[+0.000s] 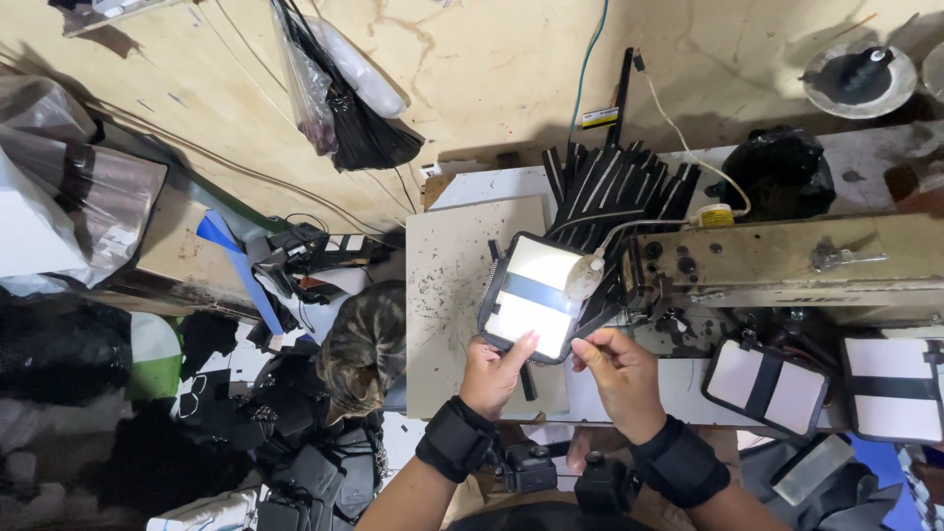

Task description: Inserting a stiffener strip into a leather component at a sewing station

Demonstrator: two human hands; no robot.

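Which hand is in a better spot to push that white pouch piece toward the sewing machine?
Probably the left hand: its fingers rest on the white pouch piece. The right hand only pinches its lower corner.

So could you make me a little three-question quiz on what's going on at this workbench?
1. True or false: both hands touch the white panel with the dark stripe and zip edge.
2. What animal sits left of the work board? A) a dog B) a cat C) a bird
3. Fill in: similar finished panels lie to the ____ of the hands, below the sewing machine.

Key
1. True: the left hand grips the bottom edge, and the right hand pinches its lower right corner.
2. B, a tabby cat.
3. right
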